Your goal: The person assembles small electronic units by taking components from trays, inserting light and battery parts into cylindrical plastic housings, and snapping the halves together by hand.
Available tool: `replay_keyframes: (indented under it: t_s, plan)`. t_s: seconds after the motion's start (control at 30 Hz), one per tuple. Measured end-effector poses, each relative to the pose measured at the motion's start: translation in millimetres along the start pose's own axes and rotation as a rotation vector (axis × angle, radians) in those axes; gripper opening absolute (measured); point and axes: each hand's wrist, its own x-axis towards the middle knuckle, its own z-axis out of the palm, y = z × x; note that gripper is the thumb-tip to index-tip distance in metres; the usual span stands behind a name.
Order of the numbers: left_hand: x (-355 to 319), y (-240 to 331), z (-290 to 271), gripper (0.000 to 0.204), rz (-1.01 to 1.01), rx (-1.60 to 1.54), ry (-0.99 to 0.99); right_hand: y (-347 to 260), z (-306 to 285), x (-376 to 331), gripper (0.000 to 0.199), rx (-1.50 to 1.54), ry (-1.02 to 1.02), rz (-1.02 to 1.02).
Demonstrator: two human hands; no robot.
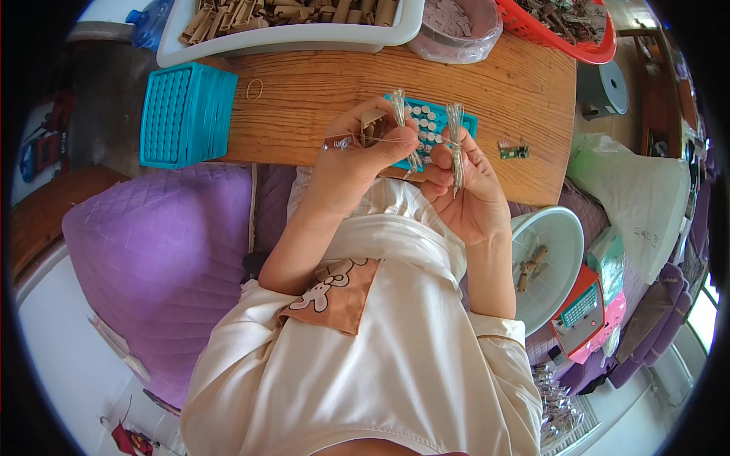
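My left hand (363, 148) is closed on a bundle of thin clear wire (398, 106), pinched between thumb and fingers. A brown curved piece (371, 125) sits in the same hand, and a small circuit-board-like part (339, 142) hangs by its outer side. Thin strands stretch from there toward my right hand (477, 186). That hand pinches a second clear wire bundle (455, 121), held upright. Behind both hands, a teal tray (465, 120) with several white round caps lies on the table, partly hidden. A small green circuit board (514, 151) rests to its right.
On the wooden table (296, 83) are a stack of teal trays (186, 114), a rubber band (255, 90) and a white tub (304, 42) of brown tubes. A plastic-wrapped round container (456, 49) and red basket (585, 52) stand far right. A pale bin (563, 251) is beside my right arm.
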Motion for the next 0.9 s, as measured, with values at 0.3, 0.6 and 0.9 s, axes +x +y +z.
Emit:
replay_keyframes:
  t_s: [0.3,0.6,0.9]
  plan:
    - [0.1,-2.7,-6.9,0.013,-0.104,0.132,-0.172,-4.4,-2.2,4.2,0.020,0.060,-0.023,-0.084]
    - [7.9,-0.9,-20.1,0.012,-0.059,0.443,-0.225,-18.2,-9.7,5.9,0.030,0.101,-0.096,-0.130]
    - [19.4,13.4,-64.2,0.018,0.136,1.177,0.305,-40.2,-16.8,3.7,0.025,0.101,-0.080,-0.231]
